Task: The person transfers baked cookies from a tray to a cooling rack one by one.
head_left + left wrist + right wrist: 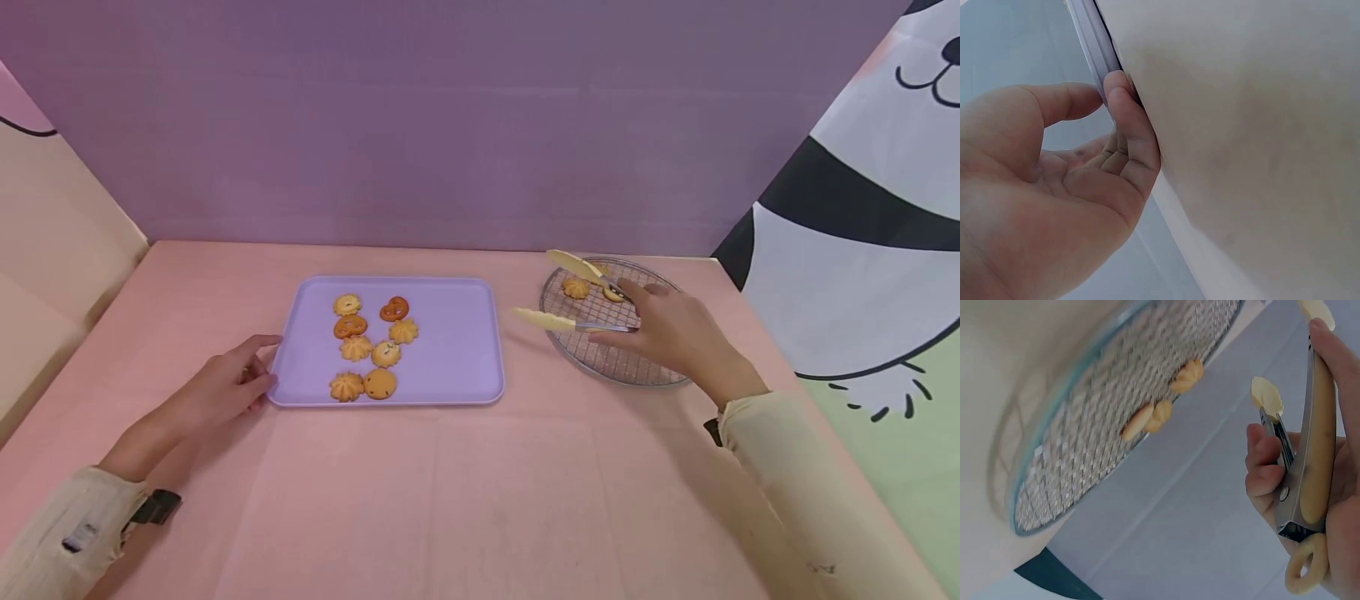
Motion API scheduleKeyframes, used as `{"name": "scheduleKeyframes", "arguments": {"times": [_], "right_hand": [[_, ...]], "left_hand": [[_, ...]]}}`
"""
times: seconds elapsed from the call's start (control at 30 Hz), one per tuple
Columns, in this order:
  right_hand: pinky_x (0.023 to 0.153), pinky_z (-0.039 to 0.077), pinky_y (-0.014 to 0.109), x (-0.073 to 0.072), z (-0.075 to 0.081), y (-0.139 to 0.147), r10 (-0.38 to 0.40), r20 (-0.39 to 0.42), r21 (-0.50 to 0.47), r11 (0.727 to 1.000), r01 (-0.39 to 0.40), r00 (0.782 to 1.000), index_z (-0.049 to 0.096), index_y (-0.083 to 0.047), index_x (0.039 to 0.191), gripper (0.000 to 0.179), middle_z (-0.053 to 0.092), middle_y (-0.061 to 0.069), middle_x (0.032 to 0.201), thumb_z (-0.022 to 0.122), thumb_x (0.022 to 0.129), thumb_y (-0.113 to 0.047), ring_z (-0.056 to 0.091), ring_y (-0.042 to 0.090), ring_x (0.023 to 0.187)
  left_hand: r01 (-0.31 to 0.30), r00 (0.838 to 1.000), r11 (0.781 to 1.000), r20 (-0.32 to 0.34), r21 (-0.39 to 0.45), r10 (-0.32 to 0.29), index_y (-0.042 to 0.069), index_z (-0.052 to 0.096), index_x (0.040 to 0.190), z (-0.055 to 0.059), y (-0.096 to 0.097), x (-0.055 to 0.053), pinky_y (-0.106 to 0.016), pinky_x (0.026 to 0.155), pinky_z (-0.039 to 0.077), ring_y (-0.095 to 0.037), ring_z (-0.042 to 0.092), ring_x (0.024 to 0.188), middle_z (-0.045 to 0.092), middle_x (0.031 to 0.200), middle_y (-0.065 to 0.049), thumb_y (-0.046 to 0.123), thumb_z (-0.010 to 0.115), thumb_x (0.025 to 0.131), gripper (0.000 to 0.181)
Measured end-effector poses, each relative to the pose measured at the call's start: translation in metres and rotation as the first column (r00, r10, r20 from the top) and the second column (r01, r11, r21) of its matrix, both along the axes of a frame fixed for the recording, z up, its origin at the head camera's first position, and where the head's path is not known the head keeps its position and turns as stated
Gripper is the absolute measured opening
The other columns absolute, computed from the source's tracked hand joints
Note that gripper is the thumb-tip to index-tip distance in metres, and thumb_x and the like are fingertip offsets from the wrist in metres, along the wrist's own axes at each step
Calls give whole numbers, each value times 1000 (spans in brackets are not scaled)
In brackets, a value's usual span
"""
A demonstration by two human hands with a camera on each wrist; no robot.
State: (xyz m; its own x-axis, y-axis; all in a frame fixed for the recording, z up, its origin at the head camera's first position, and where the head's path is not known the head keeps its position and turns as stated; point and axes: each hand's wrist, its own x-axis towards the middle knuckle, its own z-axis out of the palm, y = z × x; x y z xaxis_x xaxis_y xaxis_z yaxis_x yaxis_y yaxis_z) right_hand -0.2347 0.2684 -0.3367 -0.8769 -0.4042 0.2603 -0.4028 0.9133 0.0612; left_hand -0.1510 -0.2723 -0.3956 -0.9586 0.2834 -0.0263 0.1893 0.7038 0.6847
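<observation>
At the left end of a lilac tray [457,342], my left hand [221,383] pinches the rim, thumb on one side and curled fingers on the other in the left wrist view. Several cookies and pretzels lie on the tray's left half, among them a round cookie [380,384] and a pretzel [394,309]. My right hand [675,329] grips metal tongs [1317,450] with cream tips. The tongs' arms are spread, with nothing between them, over a round wire rack [622,362]. Cookies, including a ridged one [576,288], sit toward the rack's far side.
A pink cloth [487,500] covers the table. Behind it stands a purple wall panel [450,133]. To the right is a panel with a black-and-white cartoon animal [862,200], and a beige panel [52,242] stands on the left.
</observation>
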Motion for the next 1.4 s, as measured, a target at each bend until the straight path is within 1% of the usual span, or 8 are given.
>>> {"name": "scheduleKeyframes", "arguments": {"times": [0.1, 0.33, 0.67, 0.77, 1.03, 1.13, 1.27, 1.4], "right_hand": [[59, 46, 42, 3, -5, -6, 19, -12, 15, 1000, -18, 1000, 50, -11, 121, 87, 63, 8, 81, 57, 62, -74, 58, 25, 66], [48, 41, 36, 13, -6, -22, 64, -46, 52, 997, -62, 997, 50, -12, 124, 88, 63, 10, 84, 58, 62, -73, 54, 23, 53], [51, 46, 38, 24, -9, -53, 161, -18, 38, 986, -160, 987, 47, -13, 127, 91, 62, 9, 91, 47, 64, -79, 60, 23, 66], [50, 46, 36, 26, -10, -64, 194, -23, 37, 980, -193, 981, 47, -13, 126, 90, 62, 8, 88, 47, 65, -79, 59, 20, 63], [61, 50, 36, 23, -17, -91, 175, 86, 31, 983, -178, 981, 33, -9, 137, 101, 61, 14, 96, 41, 67, -80, 60, 21, 71], [53, 47, 33, 19, -21, -99, 208, 80, 31, 977, -211, 975, 44, -6, 127, 92, 59, 9, 84, 45, 68, -77, 56, 18, 61], [40, 36, 27, 14, -27, -106, 253, 44, 34, 966, -255, 966, 55, -9, 103, 69, 47, 1, 63, 49, 73, -70, 44, 14, 47], [38, 32, 25, 11, -31, -111, 250, 41, 38, 967, -251, 967, 57, -9, 97, 63, 44, 0, 59, 50, 74, -68, 41, 13, 45]], "left_hand": [[2, 1000, 1000, -5, 1, -2, 4, 33, 131, 0, 1, 0, -23, 50, 44, -13, 52, 56, 52, 76, -8, 4, 54, 87, 49], [-4, 1000, 1000, 0, -8, 4, 4, 33, 132, 1, 1, 1, -22, 51, 44, -13, 52, 57, 52, 76, -8, 4, 54, 87, 49], [-1, 1000, 1000, -11, -16, 1, 3, 34, 131, 2, 2, 0, -23, 51, 44, -13, 52, 56, 53, 75, -8, 3, 54, 87, 49], [3, 1000, 1000, -18, -18, -4, 3, 34, 131, 0, 1, -1, -23, 51, 44, -13, 52, 56, 53, 75, -8, 4, 54, 87, 48], [2, 1000, 1000, 2, -18, -2, 5, 32, 133, -4, -3, -3, -24, 50, 45, -14, 52, 57, 53, 76, -8, 5, 53, 88, 49], [4, 1000, 1000, 1, -20, -4, 5, 32, 133, -3, -3, -2, -24, 50, 45, -14, 52, 57, 53, 77, -8, 5, 53, 88, 50], [-1, 1000, 1000, 7, -24, 1, 5, 32, 133, -2, -2, -1, -24, 51, 45, -14, 52, 58, 53, 77, -9, 5, 53, 88, 49], [2, 1000, 1000, 10, -18, -2, 4, 32, 132, 0, 0, -1, -24, 50, 45, -14, 52, 58, 53, 77, -9, 5, 53, 88, 49]]}}
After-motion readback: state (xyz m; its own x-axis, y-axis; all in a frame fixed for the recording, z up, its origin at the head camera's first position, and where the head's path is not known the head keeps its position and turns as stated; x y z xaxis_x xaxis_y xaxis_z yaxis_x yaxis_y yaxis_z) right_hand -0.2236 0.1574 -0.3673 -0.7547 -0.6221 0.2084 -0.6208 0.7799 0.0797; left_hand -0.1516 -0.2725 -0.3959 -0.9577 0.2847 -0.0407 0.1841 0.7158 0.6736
